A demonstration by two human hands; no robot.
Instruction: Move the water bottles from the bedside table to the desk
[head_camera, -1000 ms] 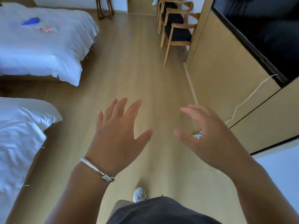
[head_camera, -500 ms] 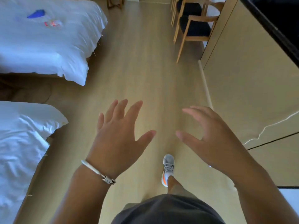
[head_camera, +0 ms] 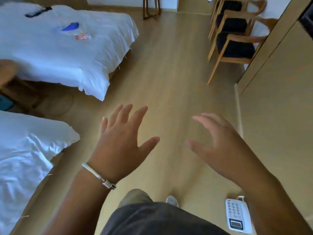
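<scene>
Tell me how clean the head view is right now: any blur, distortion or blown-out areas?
Head view: the right hand is smeared by motion blur at its fingertips, the left hand is sharper. Wide-angle distortion tilts the tan wall panelling. The far white-sheeted bed looks overexposed with a blue cast. The wooden chairs with black seats are soft. No water bottles in sight.
</scene>
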